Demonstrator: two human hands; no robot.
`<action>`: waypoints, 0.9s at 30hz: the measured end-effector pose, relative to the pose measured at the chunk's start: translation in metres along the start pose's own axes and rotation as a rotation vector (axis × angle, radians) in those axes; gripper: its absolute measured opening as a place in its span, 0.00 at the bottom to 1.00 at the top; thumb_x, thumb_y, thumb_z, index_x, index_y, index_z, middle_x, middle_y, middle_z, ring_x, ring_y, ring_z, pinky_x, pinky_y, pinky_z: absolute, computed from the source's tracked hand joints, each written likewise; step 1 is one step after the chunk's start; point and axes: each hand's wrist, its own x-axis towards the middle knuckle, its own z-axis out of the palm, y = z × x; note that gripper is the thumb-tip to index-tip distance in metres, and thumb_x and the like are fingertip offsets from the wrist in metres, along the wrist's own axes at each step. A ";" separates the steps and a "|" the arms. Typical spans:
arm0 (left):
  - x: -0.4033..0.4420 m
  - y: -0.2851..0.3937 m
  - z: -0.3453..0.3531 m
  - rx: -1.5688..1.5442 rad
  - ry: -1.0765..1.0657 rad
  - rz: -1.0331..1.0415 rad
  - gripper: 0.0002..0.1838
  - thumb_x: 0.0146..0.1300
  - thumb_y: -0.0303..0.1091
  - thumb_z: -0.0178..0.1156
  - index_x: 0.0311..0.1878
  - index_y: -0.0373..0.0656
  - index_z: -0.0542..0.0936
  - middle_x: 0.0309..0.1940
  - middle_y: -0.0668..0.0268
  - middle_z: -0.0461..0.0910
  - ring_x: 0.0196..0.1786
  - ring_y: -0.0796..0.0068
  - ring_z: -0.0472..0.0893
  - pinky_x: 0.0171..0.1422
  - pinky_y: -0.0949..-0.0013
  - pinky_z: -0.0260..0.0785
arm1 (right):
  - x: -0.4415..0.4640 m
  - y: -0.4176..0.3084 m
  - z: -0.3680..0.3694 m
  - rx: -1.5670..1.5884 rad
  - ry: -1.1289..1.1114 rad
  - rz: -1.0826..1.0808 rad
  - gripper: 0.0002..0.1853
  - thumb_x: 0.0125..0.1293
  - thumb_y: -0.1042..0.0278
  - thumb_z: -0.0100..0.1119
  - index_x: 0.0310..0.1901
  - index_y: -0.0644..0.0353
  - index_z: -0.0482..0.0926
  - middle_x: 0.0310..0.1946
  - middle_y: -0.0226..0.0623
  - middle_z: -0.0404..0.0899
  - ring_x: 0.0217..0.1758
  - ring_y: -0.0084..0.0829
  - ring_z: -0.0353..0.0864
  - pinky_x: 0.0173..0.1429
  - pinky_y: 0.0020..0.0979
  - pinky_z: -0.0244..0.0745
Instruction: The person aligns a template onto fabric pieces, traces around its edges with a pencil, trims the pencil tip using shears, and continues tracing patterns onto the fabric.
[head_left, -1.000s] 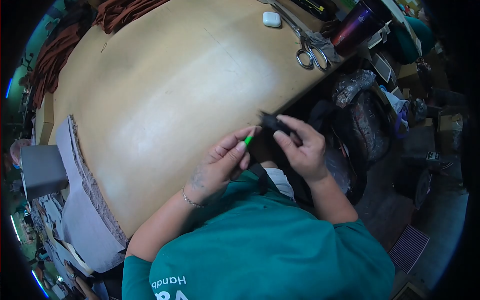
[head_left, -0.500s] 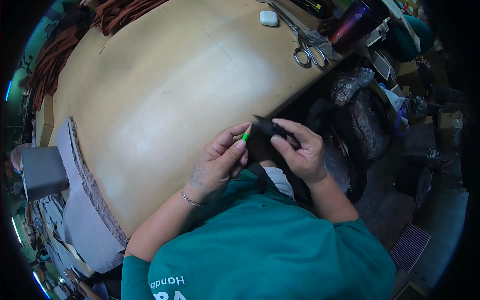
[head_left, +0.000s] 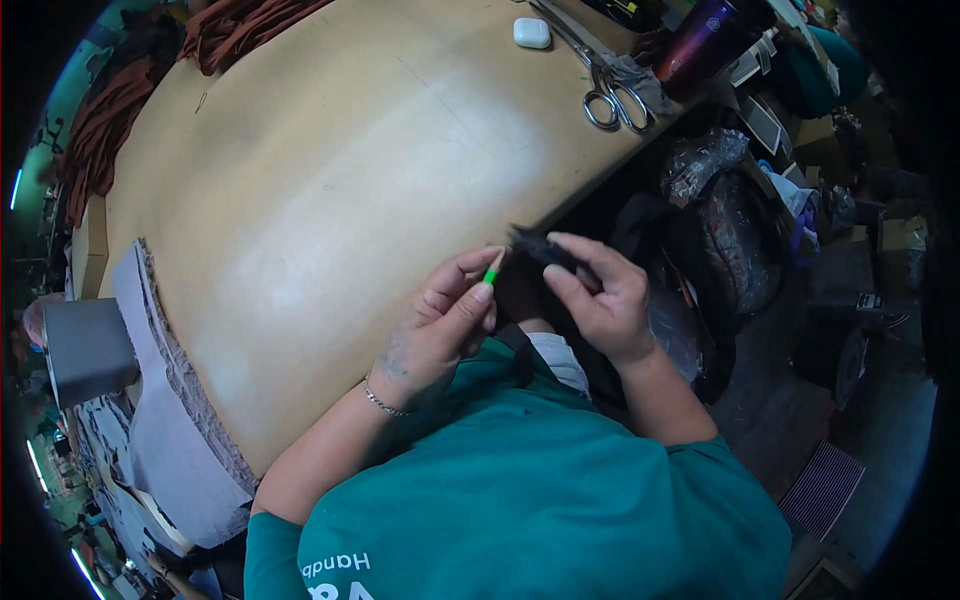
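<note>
Between the thumb and forefinger of my left hand (head_left: 440, 312) is a green pencil (head_left: 490, 275), its bare wooden point facing up. My right hand (head_left: 605, 300) is closed around a small black tool (head_left: 540, 248) with a pointed end. That end is directed at the pencil's point and lies close to it; motion blur hides whether they touch and the tool's exact kind. Both hands are in front of my green shirt, near the table's edge.
The tan table (head_left: 330, 210) carries large scissors (head_left: 610, 95), a white earbud case (head_left: 532, 33) and a dark purple tumbler (head_left: 710, 45) at the far right. Rust-coloured fabric (head_left: 235, 30) lies far left, grey fabric pieces (head_left: 165, 400) nearer. Plastic-wrapped goods (head_left: 735, 240) stand right of the table.
The black tool has shifted slightly and its end looks different, with the right hand moving a little. My left hand holds the pencil almost unmoved. The view has shifted slightly.
</note>
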 end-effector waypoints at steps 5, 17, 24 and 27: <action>0.000 0.000 0.002 0.063 0.019 0.034 0.18 0.64 0.35 0.47 0.57 0.46 0.65 0.26 0.73 0.68 0.25 0.89 0.63 0.26 0.85 0.57 | -0.003 0.013 -0.002 0.205 0.082 0.091 0.14 0.51 0.76 0.62 0.41 0.64 0.76 0.24 0.28 0.74 0.19 0.11 0.61 0.22 0.15 0.57; -0.001 0.001 0.010 0.052 0.029 0.008 0.18 0.64 0.35 0.48 0.56 0.46 0.65 0.27 0.73 0.68 0.27 0.89 0.64 0.27 0.85 0.58 | -0.006 0.009 -0.002 0.091 0.016 0.060 0.14 0.51 0.74 0.62 0.41 0.64 0.76 0.23 0.32 0.75 0.18 0.13 0.62 0.21 0.17 0.59; -0.002 0.000 0.010 0.079 0.034 0.042 0.17 0.64 0.34 0.49 0.56 0.46 0.66 0.26 0.73 0.67 0.24 0.88 0.64 0.27 0.84 0.58 | -0.009 0.007 -0.008 0.188 0.025 0.083 0.15 0.50 0.75 0.63 0.42 0.65 0.76 0.25 0.31 0.76 0.20 0.11 0.64 0.24 0.14 0.61; -0.002 0.001 0.012 0.044 0.018 0.032 0.17 0.63 0.34 0.49 0.56 0.45 0.65 0.26 0.73 0.67 0.24 0.88 0.64 0.27 0.84 0.58 | -0.007 -0.008 -0.008 0.275 -0.037 0.068 0.16 0.49 0.75 0.64 0.42 0.65 0.76 0.25 0.32 0.76 0.20 0.12 0.65 0.23 0.16 0.62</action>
